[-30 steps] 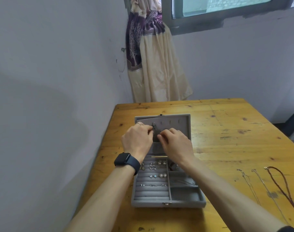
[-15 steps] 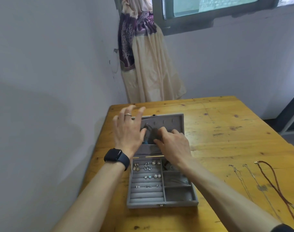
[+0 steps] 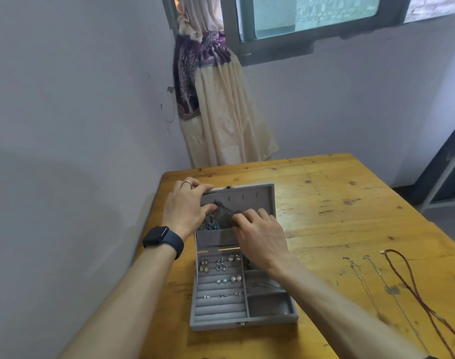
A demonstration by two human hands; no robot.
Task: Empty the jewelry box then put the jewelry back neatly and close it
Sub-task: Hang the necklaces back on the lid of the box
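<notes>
A person's left hand [image 3: 187, 208] is gripping the lid [image 3: 260, 195] of the open box [image 3: 221, 321] at its 11 o'clock corner, while the right hand [image 3: 260, 234] is pinching a dark necklace [image 3: 225, 212] hanging inside the lid. The lift is likely going best with the lid braced and the strand drawn slowly clear of the cluster [image 3: 208, 225] beside it. The box is sitting near the table's [image 3: 337, 203] 9 o'clock edge; bare wood is lying open toward 3 o'clock, short of three chains [image 3: 400, 278].

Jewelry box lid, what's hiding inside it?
Inside the lid, dark necklace strands hang near the hooks, with bluish jewelry above the pocket. The right hand covers where the strands end, and the pocket hides its contents.
</notes>
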